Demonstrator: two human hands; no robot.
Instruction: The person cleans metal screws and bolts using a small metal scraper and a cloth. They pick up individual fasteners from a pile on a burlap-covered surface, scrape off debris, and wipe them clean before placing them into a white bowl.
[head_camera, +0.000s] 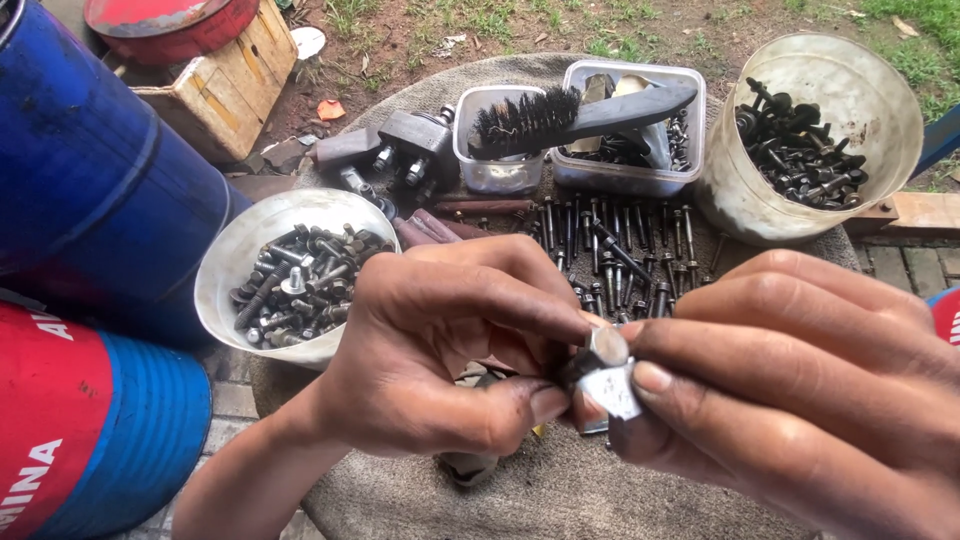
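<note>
An outdoor repair workshop, probably a mechanic's yard: a cloth-covered round table (560, 490) stands on dirt and grass, crowded with tubs of greasy bolts (300, 280), a wire brush (580, 115) across plastic boxes (630, 175) at its far edge, and blue oil drums (90, 170) beside its left edge.

Both hands meet fingertip to fingertip, low in the view.
The left hand (440, 350) pinches with thumb and curled fingers; the right hand (800, 390) mirrors it, thumb forward.

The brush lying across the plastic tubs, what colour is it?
Black: the brush has black bristles and a dark handle, seen clearly in the head view.
</note>
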